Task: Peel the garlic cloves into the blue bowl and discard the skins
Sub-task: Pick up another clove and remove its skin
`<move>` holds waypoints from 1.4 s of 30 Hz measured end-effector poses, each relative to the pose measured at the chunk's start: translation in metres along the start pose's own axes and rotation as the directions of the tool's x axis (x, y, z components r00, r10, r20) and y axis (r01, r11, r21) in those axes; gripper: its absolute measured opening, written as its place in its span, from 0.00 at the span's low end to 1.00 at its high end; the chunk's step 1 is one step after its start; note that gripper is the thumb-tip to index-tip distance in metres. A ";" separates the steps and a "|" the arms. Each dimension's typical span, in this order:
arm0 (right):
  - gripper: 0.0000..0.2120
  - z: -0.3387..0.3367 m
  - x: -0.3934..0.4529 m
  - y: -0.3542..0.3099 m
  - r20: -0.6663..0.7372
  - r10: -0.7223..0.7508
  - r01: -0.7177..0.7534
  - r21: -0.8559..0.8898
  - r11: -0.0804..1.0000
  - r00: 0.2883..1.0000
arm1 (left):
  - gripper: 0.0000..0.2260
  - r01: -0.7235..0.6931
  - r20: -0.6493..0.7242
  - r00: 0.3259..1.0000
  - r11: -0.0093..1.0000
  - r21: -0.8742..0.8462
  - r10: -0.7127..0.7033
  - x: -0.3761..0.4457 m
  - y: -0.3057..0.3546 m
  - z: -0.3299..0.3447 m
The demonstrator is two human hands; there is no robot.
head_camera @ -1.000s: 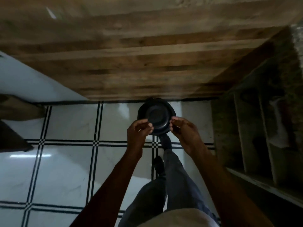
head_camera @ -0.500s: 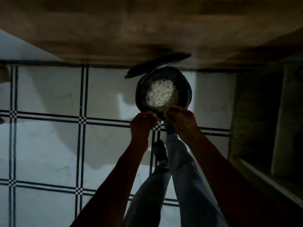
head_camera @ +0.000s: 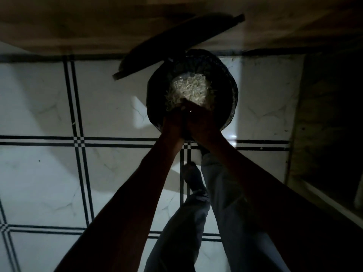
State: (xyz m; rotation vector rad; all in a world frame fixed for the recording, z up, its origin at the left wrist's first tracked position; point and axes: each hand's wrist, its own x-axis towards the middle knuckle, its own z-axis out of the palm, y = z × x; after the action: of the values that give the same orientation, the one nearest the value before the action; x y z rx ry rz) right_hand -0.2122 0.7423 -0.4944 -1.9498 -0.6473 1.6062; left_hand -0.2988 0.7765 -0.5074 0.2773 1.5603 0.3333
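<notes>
Head view, dim light. We note the floor (head_camera: 49,107) first: glossy white tiles with faint marbled veins, crossed by double black lines. Along the top runs a wooden surface (head_camera: 78,22), brown and blurred, its planks barely readable.

Next in size, the bin (head_camera: 231,79): round, dark, standing on the floor just below the wood's edge, mouth facing up toward us. Its lid (head_camera: 176,46) is raised and tilted, long axis running from lower left to upper right, hinged end near the bin's far rim. Inside lies a pale heap of skins (head_camera: 190,89), thin, papery, shred-like, filling the middle of the opening.

Both forearms reach forward from the bottom of the frame and meet over the bin's near rim. The left hand (head_camera: 173,124) and right hand (head_camera: 202,122) are pressed side by side, touching, fingertips directed into the opening right at the near edge of the heap. The hands are in shadow; we cannot tell whether the fingers are curled, spread, or pinching anything.

Below the hands, grey trouser legs (head_camera: 222,213) and one dark shoe (head_camera: 193,177) on the tiles.
</notes>
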 end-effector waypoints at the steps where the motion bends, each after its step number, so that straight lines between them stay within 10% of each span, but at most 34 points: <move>1: 0.19 -0.004 0.004 0.001 0.030 0.037 -0.036 -0.059 0.998 0.999 | 0.19 -0.025 0.030 0.999 1.000 -0.010 0.025 -0.001 0.005 0.003; 6: 0.24 -0.039 -0.015 -0.020 -0.178 -0.017 0.025 0.043 0.999 0.984 | 0.21 -0.207 0.166 0.962 0.975 -0.084 0.219 -0.024 0.025 0.001; 14: 0.10 -0.125 -0.174 -0.034 -0.561 0.120 0.214 0.492 0.844 0.819 | 0.12 -0.290 0.330 0.926 0.904 0.315 0.183 -0.186 0.042 0.070; 24: 0.17 -0.219 -0.539 -0.034 -0.937 0.093 0.524 0.269 0.808 0.337 | 0.08 -0.779 0.865 0.484 0.515 0.357 0.132 -0.484 -0.024 0.157; 35: 0.09 -0.234 -0.818 0.158 -0.874 0.466 0.619 0.290 0.730 -0.140 | 0.06 -0.956 0.959 0.123 0.229 0.184 -0.256 -0.700 -0.285 0.238; 42: 0.08 -0.240 -0.915 0.317 -0.792 0.578 0.460 0.445 0.768 -0.199 | 0.08 -0.995 0.899 0.095 -0.014 0.099 -0.428 -0.735 -0.452 0.277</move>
State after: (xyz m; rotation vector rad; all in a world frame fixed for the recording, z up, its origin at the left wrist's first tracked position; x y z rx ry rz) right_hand -0.1297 -0.1203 0.0007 -1.8338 0.7483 -0.3416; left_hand 0.0056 0.0902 0.0000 1.9122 -0.1534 -0.4763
